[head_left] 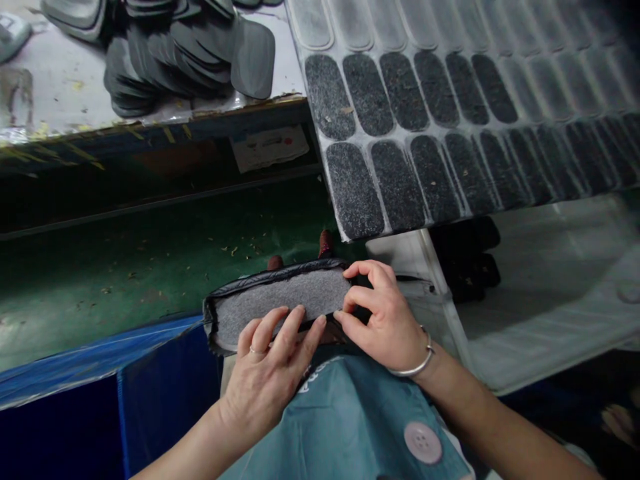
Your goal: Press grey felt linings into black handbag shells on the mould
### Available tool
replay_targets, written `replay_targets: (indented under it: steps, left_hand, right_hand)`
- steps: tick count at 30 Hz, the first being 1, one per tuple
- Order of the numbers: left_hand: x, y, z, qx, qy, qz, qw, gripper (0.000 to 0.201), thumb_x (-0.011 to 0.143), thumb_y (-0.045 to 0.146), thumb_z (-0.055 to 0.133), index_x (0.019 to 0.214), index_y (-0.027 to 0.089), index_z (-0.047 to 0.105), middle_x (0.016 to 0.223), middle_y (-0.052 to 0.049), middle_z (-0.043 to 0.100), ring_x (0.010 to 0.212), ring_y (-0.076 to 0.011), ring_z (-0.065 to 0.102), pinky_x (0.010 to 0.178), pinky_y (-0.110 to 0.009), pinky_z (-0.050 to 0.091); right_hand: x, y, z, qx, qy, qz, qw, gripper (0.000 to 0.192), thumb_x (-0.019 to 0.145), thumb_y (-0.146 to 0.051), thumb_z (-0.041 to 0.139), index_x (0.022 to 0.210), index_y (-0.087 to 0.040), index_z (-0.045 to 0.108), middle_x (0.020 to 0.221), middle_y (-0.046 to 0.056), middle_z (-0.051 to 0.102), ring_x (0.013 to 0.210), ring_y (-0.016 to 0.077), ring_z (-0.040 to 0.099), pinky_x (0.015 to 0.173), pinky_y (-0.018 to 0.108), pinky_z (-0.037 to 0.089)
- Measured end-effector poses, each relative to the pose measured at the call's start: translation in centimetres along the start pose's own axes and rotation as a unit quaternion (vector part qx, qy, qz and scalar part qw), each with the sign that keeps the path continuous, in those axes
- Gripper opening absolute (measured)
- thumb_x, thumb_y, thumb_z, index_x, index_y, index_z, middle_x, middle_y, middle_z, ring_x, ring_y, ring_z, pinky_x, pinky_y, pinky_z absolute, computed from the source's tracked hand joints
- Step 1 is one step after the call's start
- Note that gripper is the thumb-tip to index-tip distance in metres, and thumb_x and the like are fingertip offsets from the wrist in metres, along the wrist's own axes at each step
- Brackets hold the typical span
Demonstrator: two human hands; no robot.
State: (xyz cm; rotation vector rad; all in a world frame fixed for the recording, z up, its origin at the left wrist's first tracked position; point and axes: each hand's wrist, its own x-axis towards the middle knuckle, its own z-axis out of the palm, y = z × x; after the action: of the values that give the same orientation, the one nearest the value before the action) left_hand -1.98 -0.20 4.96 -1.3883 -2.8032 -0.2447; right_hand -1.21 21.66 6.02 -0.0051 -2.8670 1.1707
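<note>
A stack of grey felt insole pieces (pixel 280 297) with a dark edge lies across my lap. My left hand (pixel 267 377), with a ring on it, rests flat on the top grey piece with fingers spread. My right hand (pixel 383 313), with a silver bracelet on the wrist, pinches the right end of the stack between thumb and fingers. Both hands touch the same stack.
A white sheet (pixel 400 127) with rows of dark oval cut-outs lies on the table ahead at right. A pile of dark insoles (pixel 185 47) sits on the bench at upper left. A green floor (pixel 150 267) lies below, a blue box (pixel 100 400) at left, and a teal garment (pixel 360 420) covers my lap.
</note>
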Motion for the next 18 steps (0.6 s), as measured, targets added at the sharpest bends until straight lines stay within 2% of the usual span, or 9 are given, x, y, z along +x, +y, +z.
replay_targets:
  steps: [3, 7, 13, 18]
  left_hand:
    - [0.0, 0.0, 0.0, 0.009, -0.007, 0.000, 1.000, 0.054, 0.083, 0.024, 0.061, 0.135, 0.031, 0.049, 0.130, -0.009, 0.054, 0.117, -0.0313, 0.044, 0.094, -0.046, 0.034]
    - [0.0, -0.1, -0.1, 0.017, -0.007, 0.007, 1.000, 0.054, 0.084, 0.023, 0.059, 0.136, 0.032, 0.047, 0.128, -0.008, 0.055, 0.115, -0.0299, 0.045, 0.091, -0.045, 0.034]
    - [0.3, 0.0, 0.1, 0.048, 0.015, 0.010, 0.999, 0.056, 0.084, 0.024, 0.060, 0.137, 0.035, 0.045, 0.124, -0.008, 0.054, 0.112, -0.0300, 0.045, 0.090, -0.046, 0.034]
    - [0.5, 0.3, 0.2, 0.049, 0.014, 0.007, 0.999, 0.056, 0.083, 0.025, 0.061, 0.137, 0.033, 0.045, 0.125, -0.009, 0.051, 0.112, -0.0317, 0.044, 0.090, -0.048, 0.035]
  right_hand:
    - [-0.2, 0.5, -0.2, -0.001, 0.007, 0.008, 1.000, 0.013, 0.072, -0.017, 0.069, 0.065, -0.019, 0.058, 0.109, 0.008, 0.052, 0.110, 0.0256, 0.048, 0.096, 0.044, 0.042]
    - [-0.7, 1.6, -0.5, -0.003, 0.028, 0.003, 1.000, 0.019, 0.071, -0.027, 0.073, 0.081, -0.020, 0.060, 0.113, 0.011, 0.051, 0.112, 0.0271, 0.048, 0.097, 0.046, 0.042]
    - [-0.9, 1.8, -0.3, 0.005, 0.031, 0.000, 1.000, 0.019, 0.073, -0.024, 0.069, 0.087, -0.019, 0.057, 0.117, 0.012, 0.049, 0.115, 0.0264, 0.047, 0.099, 0.045, 0.041]
    - [-0.6, 1.3, -0.1, 0.008, 0.030, 0.007, 0.999, 0.031, 0.072, -0.020, 0.068, 0.100, -0.018, 0.054, 0.119, 0.013, 0.049, 0.117, 0.0263, 0.046, 0.101, 0.046, 0.039]
